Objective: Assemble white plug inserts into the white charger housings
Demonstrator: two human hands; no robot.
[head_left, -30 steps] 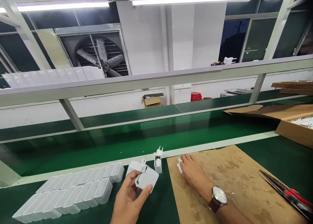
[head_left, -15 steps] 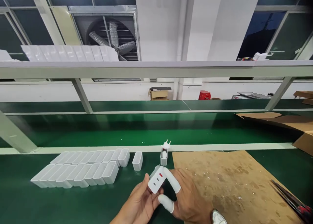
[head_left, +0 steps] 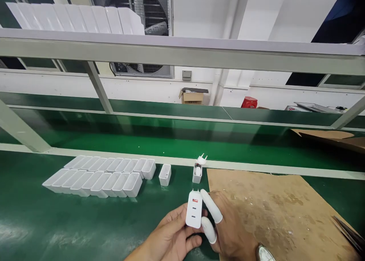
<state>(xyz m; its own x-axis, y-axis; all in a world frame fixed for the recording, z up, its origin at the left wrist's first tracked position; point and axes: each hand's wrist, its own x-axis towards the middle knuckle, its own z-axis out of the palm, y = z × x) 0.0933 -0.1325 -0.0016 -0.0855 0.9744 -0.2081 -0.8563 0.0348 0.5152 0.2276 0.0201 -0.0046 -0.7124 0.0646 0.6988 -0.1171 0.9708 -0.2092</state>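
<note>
While your left hand [head_left: 175, 232] clamps a white oblong charger [head_left: 194, 211], your right hand [head_left: 229, 226] unclear in grip, glossy green tabletop [head_left: 97, 223] fronts white wall [head_left: 199, 13].

Green tabletop [head_left: 114, 223]: left hand [head_left: 176, 234] grips a white charger block [head_left: 194, 211], slotted face up; right hand [head_left: 230, 230], two fingers white-sheathed, at its right side, contact unclear. Along the far edge, left to right: two rows of open white casings [head_left: 98, 182], one lone casing [head_left: 164, 175], another with pronged plug [head_left: 202, 160] at its mouth. Stained brown sheet [head_left: 265, 211] toward the right edge, dark pointed tool [head_left: 349, 232] upon it.
</note>
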